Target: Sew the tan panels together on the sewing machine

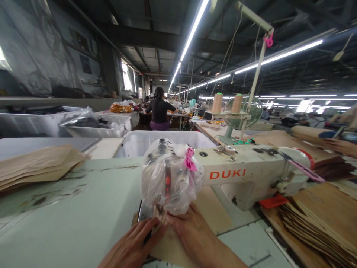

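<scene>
A white sewing machine (227, 173) marked DUKI stands on the pale green table, its head wrapped in a clear plastic bag (173, 178) with a pink tie. Below the bag, a beige piece (170, 247) lies under the needle area. My left hand (134, 242) rests at its left edge, thumb and fingers drawn toward the needle area. From the right, my right hand (192, 232) presses on the piece with its fingertips close to the needle. The fingertips of both hands nearly meet; exactly what they pinch is too small to tell.
Beige sheets (36, 163) lie at the left, and a stack of brown pieces (323, 223) at the right. Behind the machine are a white bin (167, 137), thread cones (217, 103) and a green fan (245, 111). A seated person (159, 111) works farther off.
</scene>
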The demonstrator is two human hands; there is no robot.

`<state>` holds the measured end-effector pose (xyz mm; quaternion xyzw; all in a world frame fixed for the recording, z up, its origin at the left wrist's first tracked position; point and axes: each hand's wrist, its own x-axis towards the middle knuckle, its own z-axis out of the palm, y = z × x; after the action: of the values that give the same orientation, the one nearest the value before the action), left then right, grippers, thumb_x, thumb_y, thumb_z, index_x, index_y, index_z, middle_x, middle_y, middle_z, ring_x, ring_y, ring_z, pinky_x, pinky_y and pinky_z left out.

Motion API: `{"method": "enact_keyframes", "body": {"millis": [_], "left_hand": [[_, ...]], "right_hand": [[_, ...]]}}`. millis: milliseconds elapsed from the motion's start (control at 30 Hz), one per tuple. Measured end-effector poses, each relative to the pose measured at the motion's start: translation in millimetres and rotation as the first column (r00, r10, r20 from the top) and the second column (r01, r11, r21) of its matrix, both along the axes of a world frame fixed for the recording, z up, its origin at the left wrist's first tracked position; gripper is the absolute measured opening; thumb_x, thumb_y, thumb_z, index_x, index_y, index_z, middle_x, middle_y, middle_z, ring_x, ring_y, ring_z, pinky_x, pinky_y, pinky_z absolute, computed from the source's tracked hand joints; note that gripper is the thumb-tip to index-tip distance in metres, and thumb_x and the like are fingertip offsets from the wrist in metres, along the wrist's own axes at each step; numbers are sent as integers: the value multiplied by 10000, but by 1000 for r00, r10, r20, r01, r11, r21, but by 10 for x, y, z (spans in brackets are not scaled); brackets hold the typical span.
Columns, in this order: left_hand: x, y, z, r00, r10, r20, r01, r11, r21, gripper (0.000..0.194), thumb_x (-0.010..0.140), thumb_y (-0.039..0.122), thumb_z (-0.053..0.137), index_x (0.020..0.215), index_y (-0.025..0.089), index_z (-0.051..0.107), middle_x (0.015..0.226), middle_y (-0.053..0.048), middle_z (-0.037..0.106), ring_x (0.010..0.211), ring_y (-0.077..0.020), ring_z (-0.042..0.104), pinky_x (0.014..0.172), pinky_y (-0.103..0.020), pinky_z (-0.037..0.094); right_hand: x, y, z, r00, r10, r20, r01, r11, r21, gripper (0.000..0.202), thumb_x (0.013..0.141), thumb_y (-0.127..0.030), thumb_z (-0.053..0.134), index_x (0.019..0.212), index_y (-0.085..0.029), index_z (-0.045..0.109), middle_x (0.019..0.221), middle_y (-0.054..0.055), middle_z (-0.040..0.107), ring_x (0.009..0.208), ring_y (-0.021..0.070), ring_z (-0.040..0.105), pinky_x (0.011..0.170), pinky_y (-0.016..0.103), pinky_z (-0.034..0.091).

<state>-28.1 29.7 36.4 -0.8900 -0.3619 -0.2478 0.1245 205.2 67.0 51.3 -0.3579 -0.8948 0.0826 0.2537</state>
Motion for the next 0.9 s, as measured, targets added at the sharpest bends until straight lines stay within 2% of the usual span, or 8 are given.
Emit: {"method": "enact_keyframes", "body": {"millis": [133,333,467,567,733,900], "left_hand": [[11,53,92,999,-32,17,31,999,19,837,891,628,612,1575,362,210,1311,-47,629,1156,-268,630,1018,-337,525],[11,100,147,999,4,40,-3,1000,-20,770,884,609,625,1545,362,316,1310,-46,635,1144,-276,634,1005,-352,534],[15,97,177,999,-3,46,4,1000,-24,784,889,607,619,1557,351,299,1286,-51,648,1139,-276,634,1016,-363,532],[31,86,195,998,-8,54,9,1000,-10,805,890,615,615,1567,339,277,1281,-56,650,1135,-277,637,1040,-383,519],[81,51,225,998,5,56,-5,1000,2,821,866,609,644,1557,329,300,1276,-61,652,1141,-283,635,1064,-399,504],[88,69,169,1000,25,7,-25,998,60,856,752,599,757,1462,245,438,1249,-114,658,1104,-324,651,975,-428,577]], "right_hand": [[6,48,-54,999,-4,-42,5,1000,23,385,1024,-304,569,1387,-431,548,1317,-80,652,1318,166,510,1194,378,280],[-15,69,-82,994,-8,-106,9,1000,11,319,1037,-312,539,1331,-416,604,1282,-84,670,1299,144,520,1179,334,297],[-11,54,-122,993,-24,-115,24,1000,-5,333,1029,-273,548,1318,-422,617,1263,-74,680,1284,167,528,1168,359,320],[-7,46,-137,991,-50,-128,49,999,-14,368,1016,-221,538,1324,-405,620,1320,-68,650,1286,174,526,1164,355,334],[-18,42,-98,998,-56,-43,53,997,-64,511,996,-162,504,1473,-347,487,1445,-26,556,1365,192,459,1198,380,298],[15,-3,-108,998,-57,6,57,996,-70,528,987,-148,502,1479,-338,474,1441,-4,559,1373,212,456,1197,418,301]]}}
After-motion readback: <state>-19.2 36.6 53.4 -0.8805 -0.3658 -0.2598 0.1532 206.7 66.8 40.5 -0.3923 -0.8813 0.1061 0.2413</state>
